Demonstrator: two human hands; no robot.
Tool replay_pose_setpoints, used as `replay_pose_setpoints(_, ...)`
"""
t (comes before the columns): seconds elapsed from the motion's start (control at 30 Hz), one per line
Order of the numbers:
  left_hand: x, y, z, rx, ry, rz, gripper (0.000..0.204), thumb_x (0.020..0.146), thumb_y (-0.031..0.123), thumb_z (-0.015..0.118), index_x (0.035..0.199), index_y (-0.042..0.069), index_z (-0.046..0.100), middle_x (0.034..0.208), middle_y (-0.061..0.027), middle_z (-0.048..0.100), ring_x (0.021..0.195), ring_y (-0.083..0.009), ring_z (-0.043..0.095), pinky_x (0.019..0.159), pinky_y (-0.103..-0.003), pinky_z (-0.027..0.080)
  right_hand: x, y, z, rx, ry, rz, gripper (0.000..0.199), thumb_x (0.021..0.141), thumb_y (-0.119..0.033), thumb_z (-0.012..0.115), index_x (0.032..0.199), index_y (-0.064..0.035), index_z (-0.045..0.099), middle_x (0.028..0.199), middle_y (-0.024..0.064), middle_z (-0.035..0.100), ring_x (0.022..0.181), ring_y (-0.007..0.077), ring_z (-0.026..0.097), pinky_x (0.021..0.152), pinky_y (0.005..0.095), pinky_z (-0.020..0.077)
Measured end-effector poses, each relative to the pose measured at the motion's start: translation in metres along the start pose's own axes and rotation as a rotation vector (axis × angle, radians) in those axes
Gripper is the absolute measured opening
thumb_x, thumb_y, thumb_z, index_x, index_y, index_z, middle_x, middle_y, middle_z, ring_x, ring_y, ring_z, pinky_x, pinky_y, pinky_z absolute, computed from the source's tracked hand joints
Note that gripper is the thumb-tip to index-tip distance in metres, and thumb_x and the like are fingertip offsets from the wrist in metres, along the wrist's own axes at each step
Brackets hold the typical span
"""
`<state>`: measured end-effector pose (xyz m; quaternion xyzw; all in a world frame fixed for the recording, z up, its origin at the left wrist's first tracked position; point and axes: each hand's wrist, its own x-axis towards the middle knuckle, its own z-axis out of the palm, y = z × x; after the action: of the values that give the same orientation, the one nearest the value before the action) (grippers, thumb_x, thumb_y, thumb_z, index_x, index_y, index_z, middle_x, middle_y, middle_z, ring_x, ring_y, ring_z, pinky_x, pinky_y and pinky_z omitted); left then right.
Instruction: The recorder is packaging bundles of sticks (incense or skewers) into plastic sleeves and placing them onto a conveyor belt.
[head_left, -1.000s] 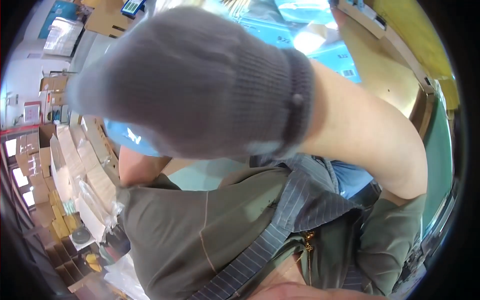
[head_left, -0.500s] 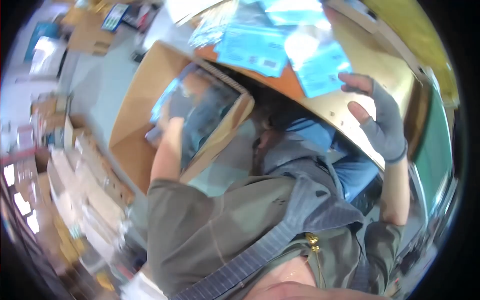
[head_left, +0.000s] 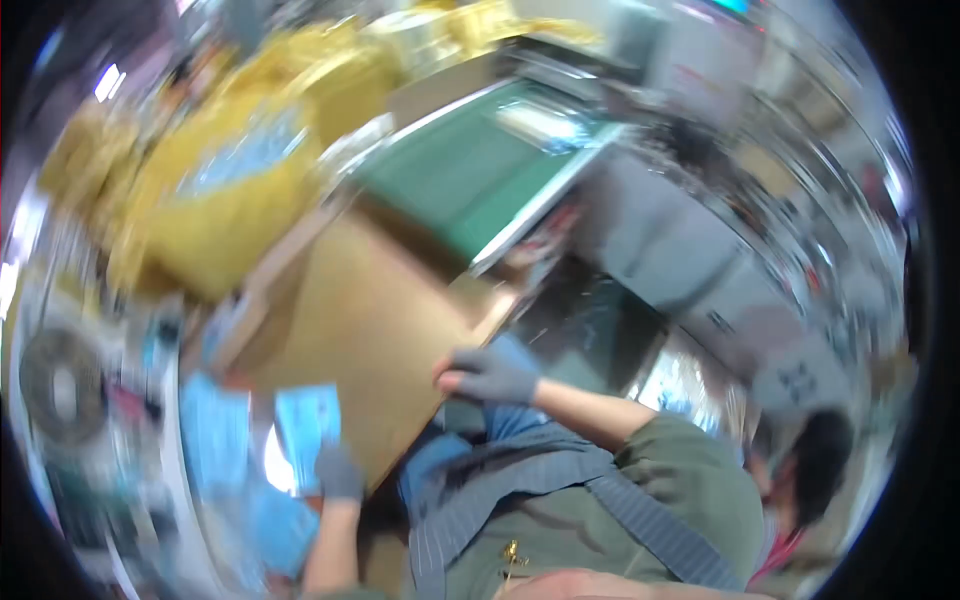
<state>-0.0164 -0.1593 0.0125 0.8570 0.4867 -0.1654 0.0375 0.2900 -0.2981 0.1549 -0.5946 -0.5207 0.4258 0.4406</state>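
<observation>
Nothing legible, frame smeared. Blue pack [head_left: 308, 415] near lower left corner of tabletop [head_left: 360, 320]: faint print, unreadable. Other packs [head_left: 213, 430] nearer tabletop's left edge: pale print lines, unreadable too. Grey box [head_left: 770, 395], far right: dark blocky marks on its face, can't make out characters. Grey panel [head_left: 715, 95], top right: reddish streak, maybe lettering, too blurred to tell.

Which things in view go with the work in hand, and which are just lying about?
Likely in use:
- blue packets by left hand
- tan tabletop by right hand

Apparently just about:
- yellow sack
- green belt-like surface
</observation>
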Motion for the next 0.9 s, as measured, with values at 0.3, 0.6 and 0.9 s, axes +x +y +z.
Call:
replay_pose_setpoints(0.3,0.035,-0.102,0.04,-0.4,0.357,-0.047,0.032,0.066,0.028,0.075,0.065,-0.001,0.059,0.057,-0.019,0.054,0.059,-0.0317,0.058,0.058,-0.042,0.045,0.009,0.065,0.006,0.276,0.054,-0.058,0.021,0.085,-0.02,0.058,0.093,-0.001,0.062,0.083,0.0045,0.065,0.077,0.0107,0.062,0.072,0.0259,0.0496)
replay_pose_setpoints(0.6,0.015,-0.115,-0.017,-0.786,0.002,-0.243,0.026,0.074,0.019,0.063,0.064,-0.004,0.057,0.058,-0.0205,0.053,0.058,-0.0332,0.058,0.057,-0.044,0.043,0.022,0.078,0.029,0.186,-0.069,-0.036,0.023,0.086,-0.023,0.06,0.097,-0.0041,0.063,0.086,0.0044,0.065,0.08,0.012,0.061,0.073,0.0278,0.0494)
replay_pose_setpoints(0.9,0.012,-0.046,-0.09,-0.523,0.802,0.039,0.017,0.078,0.019,0.069,0.077,0.004,0.061,0.07,-0.0093,0.06,0.061,-0.022,0.056,0.06,-0.039,0.047,0.027,0.024,0.034,-0.018,0.171,-0.359,0.017,0.087,-0.019,0.056,0.094,-0.0038,0.06,0.089,0.0131,0.062,0.086,0.0267,0.061,0.078,0.0339,0.0477)
